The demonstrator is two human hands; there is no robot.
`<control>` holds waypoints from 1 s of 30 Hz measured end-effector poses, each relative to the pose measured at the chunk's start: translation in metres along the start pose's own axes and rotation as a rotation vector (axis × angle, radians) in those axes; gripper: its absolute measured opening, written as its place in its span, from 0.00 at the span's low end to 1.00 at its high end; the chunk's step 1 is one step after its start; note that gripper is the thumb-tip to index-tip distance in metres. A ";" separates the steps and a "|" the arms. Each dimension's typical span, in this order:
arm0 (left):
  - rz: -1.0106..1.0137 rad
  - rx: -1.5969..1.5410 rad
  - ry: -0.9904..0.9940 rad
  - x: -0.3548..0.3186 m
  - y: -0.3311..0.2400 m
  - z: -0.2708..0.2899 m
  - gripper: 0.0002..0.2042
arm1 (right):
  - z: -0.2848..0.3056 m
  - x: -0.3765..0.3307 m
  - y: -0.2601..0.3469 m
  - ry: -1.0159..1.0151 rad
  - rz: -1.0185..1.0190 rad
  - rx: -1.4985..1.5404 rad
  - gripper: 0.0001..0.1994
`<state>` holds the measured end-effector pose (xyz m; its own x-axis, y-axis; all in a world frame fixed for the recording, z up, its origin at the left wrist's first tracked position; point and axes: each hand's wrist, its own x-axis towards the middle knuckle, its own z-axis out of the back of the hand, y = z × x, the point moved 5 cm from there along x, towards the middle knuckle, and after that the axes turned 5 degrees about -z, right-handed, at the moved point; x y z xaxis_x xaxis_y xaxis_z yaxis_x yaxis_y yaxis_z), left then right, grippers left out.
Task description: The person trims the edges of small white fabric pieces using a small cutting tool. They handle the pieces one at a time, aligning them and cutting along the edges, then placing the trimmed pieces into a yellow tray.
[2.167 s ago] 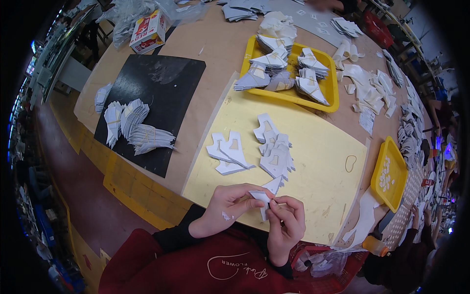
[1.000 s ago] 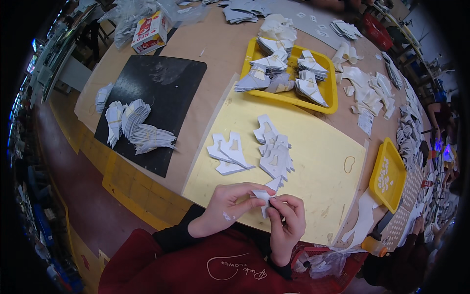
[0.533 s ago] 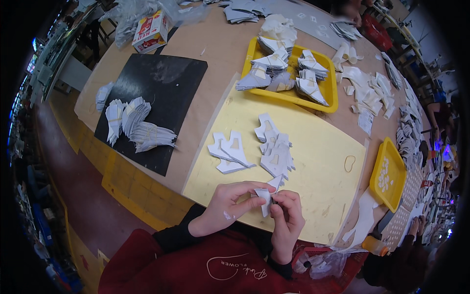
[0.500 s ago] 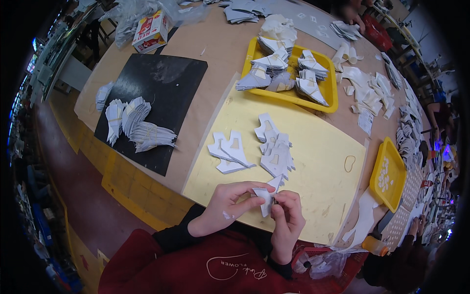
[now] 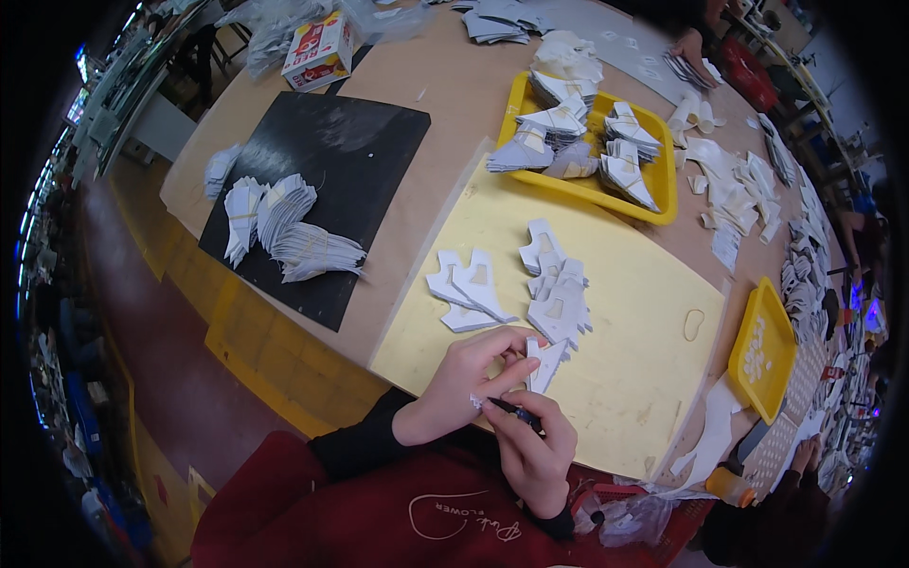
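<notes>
My left hand (image 5: 451, 386) pinches a small white cut piece (image 5: 532, 350) between thumb and fingers, above the near end of a fanned pile. Small white bits (image 5: 475, 401) stick to this hand near the thumb base. In my right hand (image 5: 538, 456) is a slim black tool (image 5: 519, 413); its tip is close to those bits, and its exact kind is hard to make out. Just beyond, the fanned pile of white cut pieces (image 5: 559, 308) lies on a pale yellow sheet (image 5: 625, 379). A smaller group of white pieces (image 5: 473, 284) lies to its left.
A yellow tray (image 5: 606, 199) with banded stacks stands at the far side. Left is a black board (image 5: 369, 142) with banded bundles (image 5: 308, 251). To the right are a smaller yellow tray (image 5: 756, 398) of little white bits and an orange-topped bottle (image 5: 729, 485). Another person's hand (image 5: 691, 47) shows far right.
My right hand has moved down and away from the white piece, with the black tool now near the left hand's thumb base. The left hand still grips the piece. The whole view has shifted slightly.
</notes>
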<state>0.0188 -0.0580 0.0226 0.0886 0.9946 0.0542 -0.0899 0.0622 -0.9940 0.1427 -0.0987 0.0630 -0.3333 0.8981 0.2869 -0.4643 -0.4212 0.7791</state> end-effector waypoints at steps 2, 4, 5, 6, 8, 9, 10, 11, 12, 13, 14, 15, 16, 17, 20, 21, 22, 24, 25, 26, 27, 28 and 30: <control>-0.056 0.044 -0.024 0.000 0.003 0.004 0.07 | -0.001 0.002 0.002 0.086 -0.034 -0.021 0.17; -0.047 0.038 -0.023 0.001 0.006 0.005 0.10 | 0.001 0.004 0.000 0.159 -0.020 -0.041 0.18; -0.008 0.013 -0.015 0.001 0.008 0.006 0.10 | 0.003 0.004 -0.001 0.192 0.013 -0.046 0.19; 0.026 -0.011 -0.005 0.001 0.009 0.007 0.11 | 0.004 0.005 -0.002 0.221 0.049 -0.053 0.20; 0.134 -0.317 0.007 0.001 0.009 0.007 0.08 | 0.012 0.003 -0.009 0.069 -0.001 0.038 0.19; 0.190 -0.474 0.014 -0.001 0.009 0.005 0.08 | 0.016 0.000 -0.013 -0.005 -0.028 0.079 0.18; 0.182 -0.472 0.036 -0.001 0.004 0.005 0.08 | 0.020 0.000 -0.018 -0.090 -0.116 0.134 0.17; 0.173 -0.470 0.058 -0.002 0.000 0.006 0.08 | 0.022 0.000 -0.022 -0.175 -0.204 0.189 0.16; 0.165 -0.464 0.081 -0.001 -0.003 0.006 0.08 | 0.025 0.000 -0.028 -0.264 -0.290 0.246 0.15; 0.144 -0.446 0.098 -0.002 -0.003 0.006 0.09 | 0.027 0.000 -0.032 -0.295 -0.284 0.218 0.13; 0.123 -0.429 0.115 -0.004 -0.004 0.004 0.09 | 0.027 0.002 -0.032 -0.273 -0.288 0.203 0.13; 0.103 -0.407 0.130 -0.005 -0.004 0.003 0.09 | 0.027 0.004 -0.031 -0.251 -0.292 0.191 0.14; 0.086 -0.392 0.135 -0.006 -0.003 0.002 0.09 | 0.026 0.005 -0.030 -0.228 -0.295 0.179 0.14; 0.069 -0.377 0.140 -0.006 -0.001 0.000 0.09 | 0.026 0.005 -0.030 -0.227 -0.294 0.190 0.14; 0.033 -0.360 0.134 -0.007 -0.002 -0.002 0.09 | 0.023 0.004 -0.030 -0.213 -0.289 0.203 0.12; 0.022 -0.360 0.128 -0.007 -0.003 -0.002 0.09 | 0.023 0.003 -0.030 -0.202 -0.283 0.190 0.12; 0.010 -0.342 0.126 -0.007 -0.004 -0.002 0.09 | 0.023 0.003 -0.030 -0.191 -0.277 0.177 0.12; -0.017 -0.306 0.121 -0.006 -0.006 -0.002 0.09 | 0.023 0.002 -0.030 -0.200 -0.272 0.167 0.11; -0.025 -0.296 0.121 -0.006 -0.006 -0.002 0.09 | 0.023 0.001 -0.030 -0.205 -0.270 0.161 0.11; -0.034 -0.287 0.121 -0.006 -0.006 -0.002 0.09 | 0.023 0.001 -0.030 -0.209 -0.264 0.164 0.11; -0.042 -0.278 0.119 -0.006 -0.007 -0.002 0.09 | 0.024 0.001 -0.030 -0.212 -0.258 0.165 0.11; -0.037 -0.284 0.118 -0.007 -0.006 -0.003 0.09 | 0.024 0.001 -0.030 -0.214 -0.252 0.167 0.11; -0.029 -0.296 0.117 -0.008 -0.006 -0.003 0.09 | 0.024 0.000 -0.030 -0.224 -0.241 0.163 0.10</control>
<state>0.0219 -0.0662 0.0277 0.2016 0.9754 0.0891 0.2055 0.0468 -0.9775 0.1764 -0.0827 0.0535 -0.0342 0.9821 0.1850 -0.3651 -0.1846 0.9125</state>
